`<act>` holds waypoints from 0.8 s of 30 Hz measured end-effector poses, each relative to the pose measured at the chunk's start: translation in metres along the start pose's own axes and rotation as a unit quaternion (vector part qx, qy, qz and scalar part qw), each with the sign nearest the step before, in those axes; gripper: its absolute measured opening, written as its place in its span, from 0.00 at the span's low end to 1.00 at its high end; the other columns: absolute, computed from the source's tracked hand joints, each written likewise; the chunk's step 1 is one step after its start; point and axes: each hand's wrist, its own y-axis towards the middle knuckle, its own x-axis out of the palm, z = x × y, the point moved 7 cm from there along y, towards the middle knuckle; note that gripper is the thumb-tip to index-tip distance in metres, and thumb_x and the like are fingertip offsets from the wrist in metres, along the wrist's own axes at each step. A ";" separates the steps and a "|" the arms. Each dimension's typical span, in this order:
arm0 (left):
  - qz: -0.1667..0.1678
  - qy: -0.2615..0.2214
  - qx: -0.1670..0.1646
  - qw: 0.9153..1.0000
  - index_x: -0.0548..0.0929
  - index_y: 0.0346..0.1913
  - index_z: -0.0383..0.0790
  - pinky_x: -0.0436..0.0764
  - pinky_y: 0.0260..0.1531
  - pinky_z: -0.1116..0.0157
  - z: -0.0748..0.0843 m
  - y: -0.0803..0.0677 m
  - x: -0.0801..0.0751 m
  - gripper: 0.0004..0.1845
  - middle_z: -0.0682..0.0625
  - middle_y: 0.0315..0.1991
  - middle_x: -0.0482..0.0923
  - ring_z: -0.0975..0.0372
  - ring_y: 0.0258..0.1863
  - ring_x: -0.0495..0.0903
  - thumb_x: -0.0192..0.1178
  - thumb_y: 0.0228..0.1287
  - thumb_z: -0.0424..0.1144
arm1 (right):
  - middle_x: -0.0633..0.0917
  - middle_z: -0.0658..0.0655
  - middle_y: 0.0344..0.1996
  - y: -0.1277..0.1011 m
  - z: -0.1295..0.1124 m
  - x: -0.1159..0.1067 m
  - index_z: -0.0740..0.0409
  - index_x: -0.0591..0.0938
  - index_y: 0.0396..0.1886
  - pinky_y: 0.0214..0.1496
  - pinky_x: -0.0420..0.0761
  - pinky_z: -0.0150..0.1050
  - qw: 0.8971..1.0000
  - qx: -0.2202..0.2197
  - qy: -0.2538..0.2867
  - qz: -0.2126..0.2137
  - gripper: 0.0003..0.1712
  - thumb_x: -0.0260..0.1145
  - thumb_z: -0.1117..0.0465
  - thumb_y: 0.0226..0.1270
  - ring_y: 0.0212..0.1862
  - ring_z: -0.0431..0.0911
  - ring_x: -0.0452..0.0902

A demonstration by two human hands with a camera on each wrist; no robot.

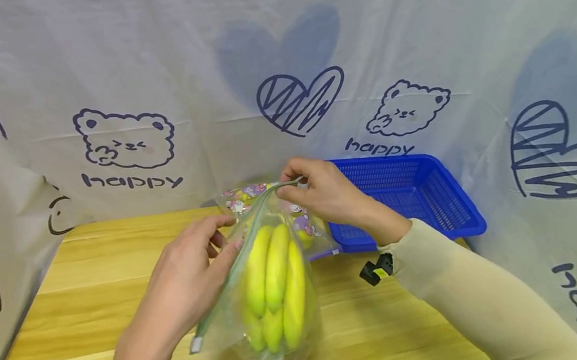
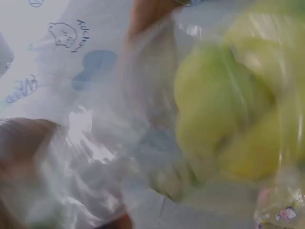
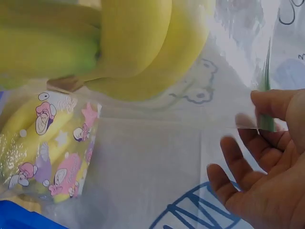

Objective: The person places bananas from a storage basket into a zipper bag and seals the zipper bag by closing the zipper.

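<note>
Inside the clear bag both hands pinch lie bananas.

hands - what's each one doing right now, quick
Left hand: pinching the bag along its zip edge.
Right hand: pinching the bag's top corner; bananas inside.

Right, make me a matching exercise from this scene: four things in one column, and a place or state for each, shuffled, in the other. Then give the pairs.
Things:
1. bananas
2. blue basket
3. right hand
4. left hand

Places or states:
A. pinches the top edge of the clear zip bag
B. on the table at the far right, by the cloth
C. inside the clear zip bag
D. holds the bag's side, nearer the camera

Pairs: 1-C, 2-B, 3-A, 4-D
</note>
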 end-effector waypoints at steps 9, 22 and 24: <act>-0.087 0.034 -0.046 0.995 0.82 0.50 0.50 0.75 0.32 0.61 -0.039 -0.027 -0.005 0.21 0.57 0.36 0.83 0.62 0.32 0.77 0.62 0.72 0.63 | 0.83 0.52 0.38 -0.028 0.013 -0.027 0.52 0.82 0.41 0.42 0.73 0.44 0.998 0.045 -0.010 0.035 0.05 0.68 0.56 0.74 0.39 0.49 0.73; 0.053 0.035 -0.017 0.998 0.87 0.51 0.53 0.77 0.45 0.53 -0.035 -0.027 -0.051 0.10 0.55 0.44 0.85 0.54 0.46 0.82 0.63 0.77 0.52 | 0.76 0.52 0.27 -0.067 -0.001 -0.069 0.50 0.80 0.36 0.29 0.67 0.38 0.998 0.008 -0.062 -0.005 0.07 0.69 0.58 0.76 0.24 0.45 0.65; 0.059 0.032 -0.011 0.998 0.87 0.51 0.53 0.77 0.46 0.52 -0.033 -0.026 -0.052 0.10 0.55 0.44 0.85 0.54 0.45 0.82 0.63 0.77 0.52 | 0.76 0.52 0.27 -0.071 -0.004 -0.073 0.50 0.79 0.36 0.29 0.68 0.38 0.998 0.005 -0.068 -0.015 0.07 0.69 0.58 0.76 0.24 0.45 0.65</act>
